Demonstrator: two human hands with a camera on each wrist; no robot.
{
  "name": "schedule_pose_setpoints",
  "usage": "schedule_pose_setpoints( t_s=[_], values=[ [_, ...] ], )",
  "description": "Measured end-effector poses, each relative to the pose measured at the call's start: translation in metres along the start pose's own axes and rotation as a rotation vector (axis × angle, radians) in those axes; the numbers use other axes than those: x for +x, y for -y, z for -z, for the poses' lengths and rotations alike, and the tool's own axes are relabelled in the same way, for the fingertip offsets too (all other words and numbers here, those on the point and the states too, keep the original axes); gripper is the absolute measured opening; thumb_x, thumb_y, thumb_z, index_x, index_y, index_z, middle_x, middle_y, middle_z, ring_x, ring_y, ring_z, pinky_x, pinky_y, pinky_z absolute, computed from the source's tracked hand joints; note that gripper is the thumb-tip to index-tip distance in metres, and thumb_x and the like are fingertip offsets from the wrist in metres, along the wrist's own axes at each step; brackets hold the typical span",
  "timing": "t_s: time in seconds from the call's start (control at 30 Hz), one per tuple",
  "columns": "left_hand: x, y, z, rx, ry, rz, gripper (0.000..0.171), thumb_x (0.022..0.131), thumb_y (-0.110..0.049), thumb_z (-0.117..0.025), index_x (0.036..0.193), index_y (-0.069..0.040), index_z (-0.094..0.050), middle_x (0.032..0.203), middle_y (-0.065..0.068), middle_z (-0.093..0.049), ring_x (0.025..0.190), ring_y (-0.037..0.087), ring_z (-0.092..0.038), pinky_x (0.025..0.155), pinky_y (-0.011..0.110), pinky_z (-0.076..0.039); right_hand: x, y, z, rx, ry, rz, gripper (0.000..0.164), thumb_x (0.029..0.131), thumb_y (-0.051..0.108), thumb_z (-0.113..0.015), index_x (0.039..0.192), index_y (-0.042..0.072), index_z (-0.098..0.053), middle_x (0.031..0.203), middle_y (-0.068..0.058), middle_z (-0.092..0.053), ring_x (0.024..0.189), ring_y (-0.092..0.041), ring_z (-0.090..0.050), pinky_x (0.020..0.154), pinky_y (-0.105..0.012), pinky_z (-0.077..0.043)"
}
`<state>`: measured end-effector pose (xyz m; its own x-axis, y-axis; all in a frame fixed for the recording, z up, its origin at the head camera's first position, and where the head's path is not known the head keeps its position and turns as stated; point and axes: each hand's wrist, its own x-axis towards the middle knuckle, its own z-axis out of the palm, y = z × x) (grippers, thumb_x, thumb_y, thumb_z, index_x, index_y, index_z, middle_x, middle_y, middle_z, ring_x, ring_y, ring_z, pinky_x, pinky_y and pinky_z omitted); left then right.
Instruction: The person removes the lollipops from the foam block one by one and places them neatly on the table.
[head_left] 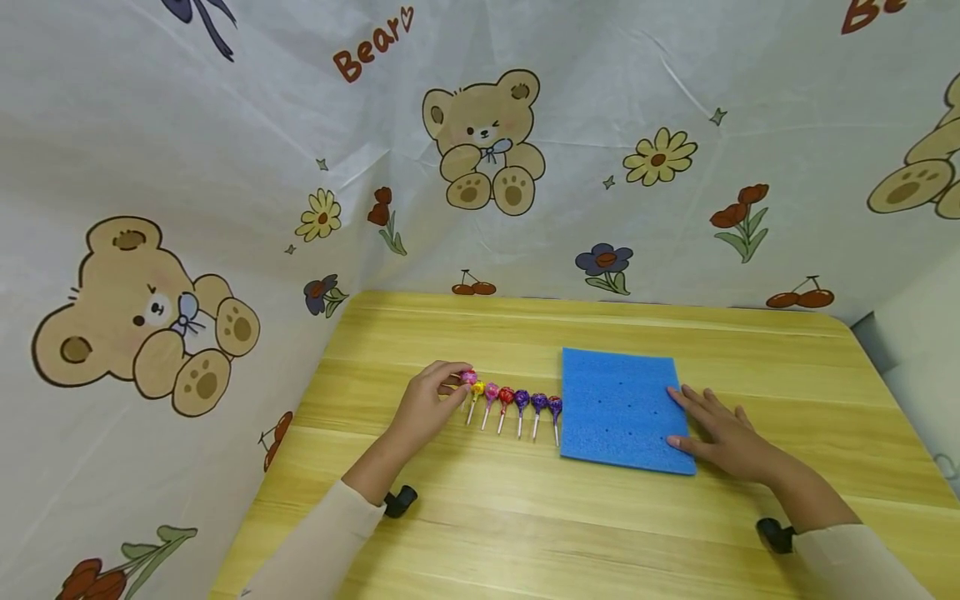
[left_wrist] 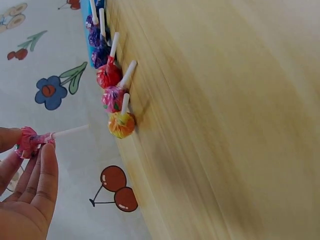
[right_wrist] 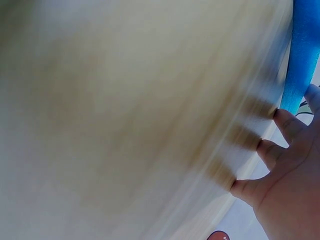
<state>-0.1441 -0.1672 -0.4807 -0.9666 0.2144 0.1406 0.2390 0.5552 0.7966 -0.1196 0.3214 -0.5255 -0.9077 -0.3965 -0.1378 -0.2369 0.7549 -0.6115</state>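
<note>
Between thumb and fingers, my left hand [head_left: 429, 402] pinches a pink-wrapped lollipop [left_wrist: 31, 143] by its round head, its white stick pointing out to the side in the left wrist view. Beside that hand a row of lollipops lies on the table: a yellow one [head_left: 477, 388], a pink one [head_left: 491, 391], a red one [head_left: 506, 395] and several purple ones [head_left: 522, 399]. The row ends at the left edge of a blue foam board [head_left: 626, 417] dotted with small dark holes. My right hand [head_left: 723, 437] has its fingers spread, thumb and index fingertip touching the board's right edge.
The wooden table [head_left: 480, 533] ends at a white cloth [head_left: 555, 242] printed with bears, flowers and cherries, hanging behind and on the left. A black wrist device [head_left: 401, 502] sits under the left wrist, another one [head_left: 774, 536] by the right.
</note>
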Motion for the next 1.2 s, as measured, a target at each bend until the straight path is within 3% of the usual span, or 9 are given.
schedule_pose_setpoints(
  t_s=[0.23,0.47,0.87,1.2],
  values=[
    [0.005,0.012,0.002,-0.029,0.011,0.132,0.028,0.097,-0.024,-0.069,0.124,-0.018,-0.068,0.113,-0.003,-0.067,0.102,0.015,-0.068,0.088,0.030,-0.059,0.000,0.001,0.001,0.015,0.004,0.003,0.083,0.099,0.039,-0.064,0.164,0.019,-0.017,0.166,-0.029,-0.013,0.148,-0.062,-0.001,0.106,-0.085,0.011],
    [0.010,0.024,0.001,-0.051,0.038,0.229,0.031,0.098,-0.026,-0.069,0.125,-0.011,-0.069,0.120,0.003,-0.066,0.096,0.017,-0.069,0.073,0.032,-0.060,0.000,0.000,0.000,0.016,0.004,0.003,0.083,0.099,0.038,-0.064,0.164,0.019,-0.017,0.166,-0.029,-0.013,0.148,-0.062,-0.001,0.106,-0.085,0.012],
    [0.024,0.049,-0.005,-0.082,0.073,0.278,0.024,0.096,-0.022,-0.070,0.118,-0.014,-0.073,0.114,0.005,-0.065,0.094,0.017,-0.068,0.072,0.031,-0.059,0.000,0.000,0.000,0.008,0.004,-0.007,0.083,0.099,0.039,-0.064,0.164,0.020,-0.017,0.166,-0.028,-0.013,0.149,-0.062,-0.001,0.106,-0.085,0.011],
    [0.031,0.059,-0.009,-0.078,0.097,0.322,0.025,0.093,-0.011,-0.071,0.118,-0.014,-0.073,0.112,0.006,-0.066,0.094,0.018,-0.066,0.073,0.029,-0.058,0.001,0.002,0.000,-0.003,0.002,-0.002,0.083,0.099,0.039,-0.064,0.164,0.018,-0.017,0.166,-0.029,-0.014,0.149,-0.062,-0.002,0.106,-0.085,0.009]
  ],
)
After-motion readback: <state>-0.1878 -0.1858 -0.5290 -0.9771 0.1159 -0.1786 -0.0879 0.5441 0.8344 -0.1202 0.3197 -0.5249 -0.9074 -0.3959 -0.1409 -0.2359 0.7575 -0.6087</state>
